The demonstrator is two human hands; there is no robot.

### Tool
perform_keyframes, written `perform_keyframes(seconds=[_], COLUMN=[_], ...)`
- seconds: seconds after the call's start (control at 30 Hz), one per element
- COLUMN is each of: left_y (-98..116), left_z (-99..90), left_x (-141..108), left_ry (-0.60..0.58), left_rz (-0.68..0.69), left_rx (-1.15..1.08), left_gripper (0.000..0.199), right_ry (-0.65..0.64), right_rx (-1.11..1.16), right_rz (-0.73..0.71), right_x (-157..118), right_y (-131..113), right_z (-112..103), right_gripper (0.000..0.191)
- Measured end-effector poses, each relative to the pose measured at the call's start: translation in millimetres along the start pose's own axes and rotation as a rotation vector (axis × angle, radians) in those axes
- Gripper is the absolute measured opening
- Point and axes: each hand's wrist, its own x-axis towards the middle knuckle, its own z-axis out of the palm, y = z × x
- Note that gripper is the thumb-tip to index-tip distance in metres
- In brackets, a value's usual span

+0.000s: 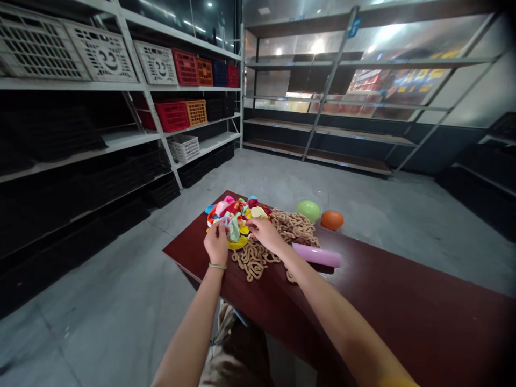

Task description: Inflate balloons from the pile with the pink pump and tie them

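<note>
A heap of limp, bright pieces that look like uninflated balloons (237, 242) lies at the table's far left. My left hand (216, 243) is closed at its near edge, fingertips pinched on a pale lavender and mint-green limp balloon (233, 228). Right of that piece, my right hand (263, 232) has its fingers curled together above the heap; what they hold, if anything, is too small to make out. Tangled brown cord (296, 227) lies beside and under my right hand, with more coils nearer me. A glossy lilac tube-shaped thing (317, 255) rests next to my right forearm.
A pale green balloon (308, 210) and an orange balloon (332, 219) sit at the far edge of the dark red table (387, 290). Shelving with white crates (155, 63) and red crates (171, 115) stands left. A metal rack (318, 118) lines the back wall.
</note>
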Motion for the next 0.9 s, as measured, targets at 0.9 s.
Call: perform_keyframes(seconds=[0.9], left_y=[72], left_z=[36.6], left_x=[-55], left_ry=[-0.598], left_rz=[-0.177], left_rx=[-0.452], left_gripper=[0.037], right_ry=[0.107], right_rx=[0.625], right_rz=[0.307], right_x=[-69], right_y=[5], right_z=[-137], right_gripper=[0.017])
